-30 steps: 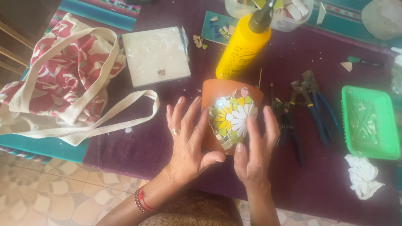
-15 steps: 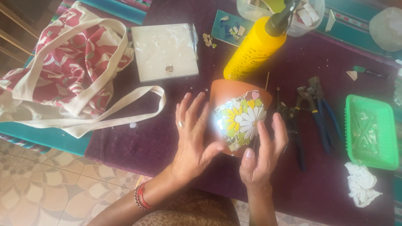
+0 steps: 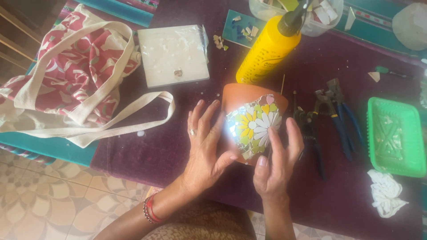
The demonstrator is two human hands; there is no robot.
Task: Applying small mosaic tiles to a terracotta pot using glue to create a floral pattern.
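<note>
A terracotta flower pot lies on its side on the purple cloth, with a mosaic of yellow and white daisy tiles on its upper face. My left hand rests against the pot's left side, fingers spread, a ring on one finger and red bracelets on the wrist. My right hand touches the pot's lower right edge, fingertips on the mosaic and thumb near the rim. Both hands steady the pot between them.
A yellow glue bottle stands behind the pot. Tile nippers and pliers lie to the right, then a green plastic tray and a white rag. A white square tile and a red-and-white tote bag lie left.
Both hands stay on the pot with only slight finger shifts. The view has drifted a little; the pot has not moved on the cloth.
</note>
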